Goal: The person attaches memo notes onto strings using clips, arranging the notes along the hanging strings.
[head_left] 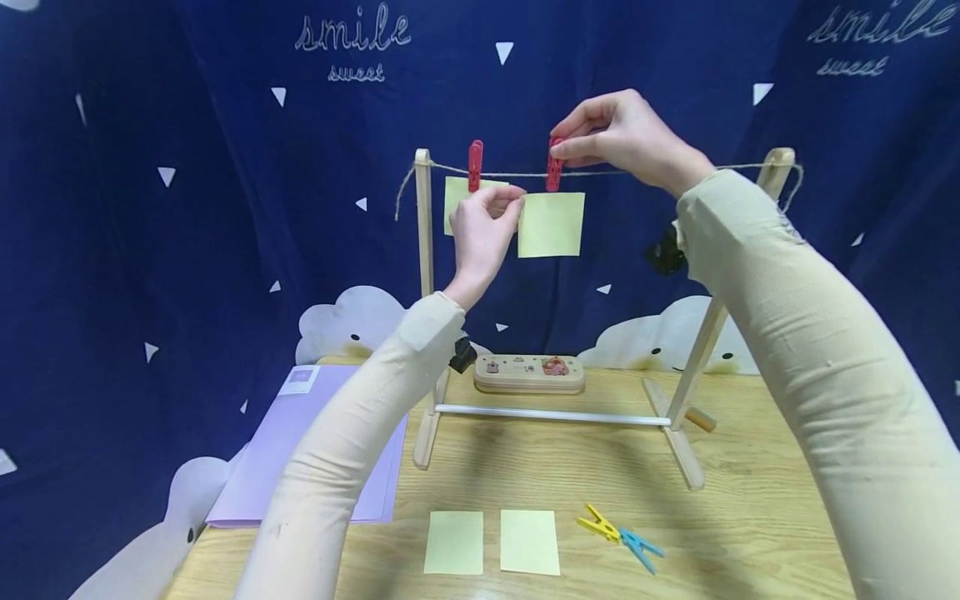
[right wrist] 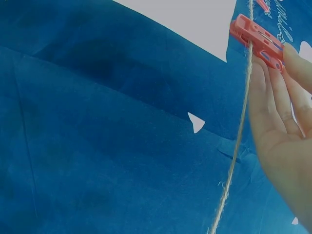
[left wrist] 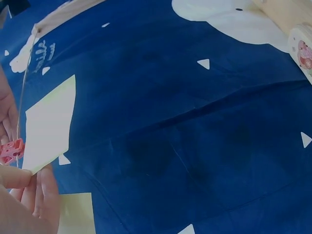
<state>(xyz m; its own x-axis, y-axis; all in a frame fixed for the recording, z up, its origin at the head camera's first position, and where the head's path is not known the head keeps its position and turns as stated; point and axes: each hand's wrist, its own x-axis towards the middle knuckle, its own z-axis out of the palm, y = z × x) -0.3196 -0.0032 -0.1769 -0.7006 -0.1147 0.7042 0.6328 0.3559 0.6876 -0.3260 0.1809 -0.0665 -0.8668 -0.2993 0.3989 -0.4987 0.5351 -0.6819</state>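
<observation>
A twine line (head_left: 645, 171) runs across the top of a wooden rack (head_left: 424, 275). Two red clothespins hang on it, the left one (head_left: 476, 165) holding a yellow note (head_left: 456, 198). My right hand (head_left: 558, 146) pinches the top of the right red clothespin (head_left: 554, 173), which sits at the top edge of a second yellow note (head_left: 551, 225). My left hand (head_left: 517, 200) pinches that note's upper left corner. In the left wrist view, fingers (left wrist: 34, 195) hold the note (left wrist: 48, 126) beside the clip (left wrist: 12, 150). In the right wrist view, fingers (right wrist: 282, 122) grip the clip (right wrist: 256, 41) on the twine (right wrist: 239, 146).
On the wooden table (head_left: 750, 517) lie two loose yellow notes (head_left: 454, 542) (head_left: 529, 542), a yellow clothespin (head_left: 598, 523) and a blue one (head_left: 640, 547). A wooden case (head_left: 528, 373) sits behind the rack and a purple folder (head_left: 300, 450) lies at left. A dark blue backdrop (head_left: 187, 250) hangs behind.
</observation>
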